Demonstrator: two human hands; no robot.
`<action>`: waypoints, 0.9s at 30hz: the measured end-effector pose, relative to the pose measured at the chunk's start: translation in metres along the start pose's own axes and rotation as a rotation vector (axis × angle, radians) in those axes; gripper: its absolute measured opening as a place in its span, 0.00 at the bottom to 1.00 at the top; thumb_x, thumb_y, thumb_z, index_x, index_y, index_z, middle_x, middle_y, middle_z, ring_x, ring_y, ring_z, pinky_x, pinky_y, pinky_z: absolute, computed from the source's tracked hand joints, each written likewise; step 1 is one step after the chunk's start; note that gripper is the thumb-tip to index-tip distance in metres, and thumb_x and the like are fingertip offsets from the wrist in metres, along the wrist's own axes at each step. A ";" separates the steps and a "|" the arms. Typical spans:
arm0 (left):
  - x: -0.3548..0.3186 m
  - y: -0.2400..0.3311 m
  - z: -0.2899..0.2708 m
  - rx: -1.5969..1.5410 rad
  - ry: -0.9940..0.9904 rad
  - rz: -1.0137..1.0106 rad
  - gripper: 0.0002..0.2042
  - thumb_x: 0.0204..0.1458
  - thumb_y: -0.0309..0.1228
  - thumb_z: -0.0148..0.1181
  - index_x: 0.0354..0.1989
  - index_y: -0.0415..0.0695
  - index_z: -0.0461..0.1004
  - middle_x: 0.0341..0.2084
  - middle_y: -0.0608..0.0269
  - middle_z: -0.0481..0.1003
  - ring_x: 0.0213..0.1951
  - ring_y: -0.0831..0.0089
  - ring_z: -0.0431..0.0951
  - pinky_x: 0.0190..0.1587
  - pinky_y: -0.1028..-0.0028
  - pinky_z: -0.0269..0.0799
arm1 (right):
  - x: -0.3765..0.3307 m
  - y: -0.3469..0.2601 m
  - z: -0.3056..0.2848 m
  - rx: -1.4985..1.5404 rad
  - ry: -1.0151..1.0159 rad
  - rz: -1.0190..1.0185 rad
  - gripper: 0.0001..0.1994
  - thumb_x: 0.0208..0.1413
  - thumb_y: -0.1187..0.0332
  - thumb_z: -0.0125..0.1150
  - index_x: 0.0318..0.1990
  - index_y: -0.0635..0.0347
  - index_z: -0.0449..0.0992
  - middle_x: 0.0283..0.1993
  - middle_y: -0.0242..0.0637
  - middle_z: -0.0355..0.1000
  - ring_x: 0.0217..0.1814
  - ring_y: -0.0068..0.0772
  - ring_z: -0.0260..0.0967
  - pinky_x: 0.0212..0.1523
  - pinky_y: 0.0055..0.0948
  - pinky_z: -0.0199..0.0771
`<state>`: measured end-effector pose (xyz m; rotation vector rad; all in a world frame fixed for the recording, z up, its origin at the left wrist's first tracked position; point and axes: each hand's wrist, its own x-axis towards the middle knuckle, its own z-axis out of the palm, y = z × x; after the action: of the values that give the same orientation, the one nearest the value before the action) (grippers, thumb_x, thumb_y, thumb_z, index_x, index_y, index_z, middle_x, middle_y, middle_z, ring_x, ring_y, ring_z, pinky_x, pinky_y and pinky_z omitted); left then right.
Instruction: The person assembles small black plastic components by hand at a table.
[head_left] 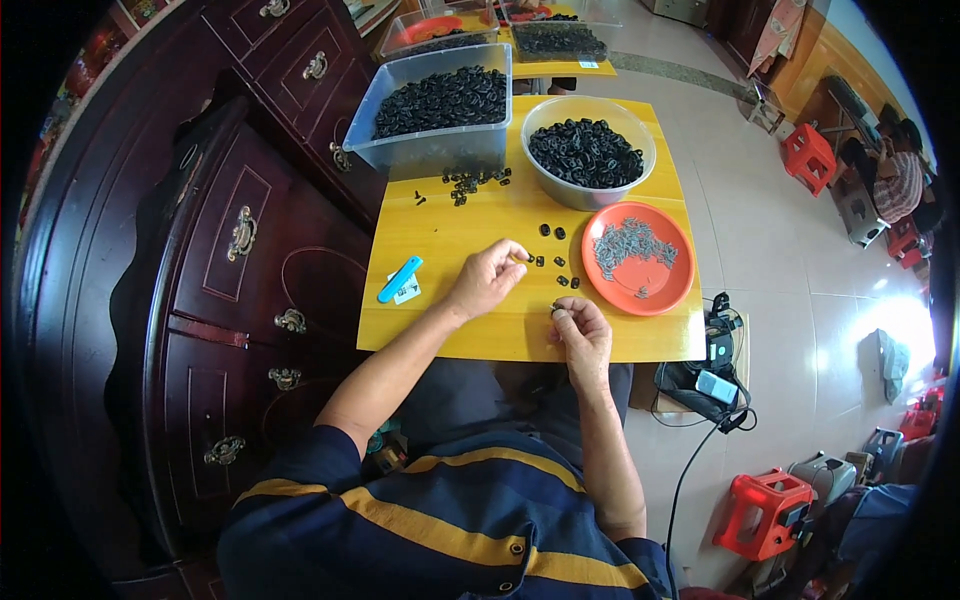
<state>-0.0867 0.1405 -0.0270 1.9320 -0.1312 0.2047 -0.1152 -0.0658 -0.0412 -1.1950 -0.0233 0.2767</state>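
Note:
My left hand (487, 278) reaches over the yellow table with its thumb and index finger a little apart. Its fingertips are right at a small black oval part (541, 261), one of several lying loosely in pairs. Closer to the table's front edge, my right hand (584, 338) pinches a small black part (556, 307) between thumb and fingers; its details are mostly hidden. Beside that hand, an orange-red plate (684, 285) holds many small grey pin-like pieces (630, 245). Left of my left hand, a light-blue bar-shaped tool (400, 279) rests on a white label (408, 290).
At the back of the yellow table (450, 335) stand a clear rectangular bin (430, 155) and a round clear tub (590, 197), both full of black parts. Loose black pieces (465, 186) lie before the bin. A dark wooden cabinet (225, 290) borders the left; a black bag (690, 385) stands at right.

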 end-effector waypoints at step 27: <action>-0.029 0.050 0.012 -0.016 -0.179 -0.011 0.11 0.53 0.23 0.65 0.44 0.40 0.77 0.28 0.72 0.76 0.28 0.87 0.72 0.34 0.82 0.72 | -0.002 -0.004 0.002 0.074 -0.005 0.086 0.06 0.60 0.74 0.60 0.44 0.61 0.75 0.34 0.28 0.73 0.29 0.17 0.69 0.32 0.18 0.72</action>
<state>-0.1237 0.1110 0.0085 1.9328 -0.2404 0.0226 -0.1165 -0.0662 -0.0363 -1.1232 0.0339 0.3527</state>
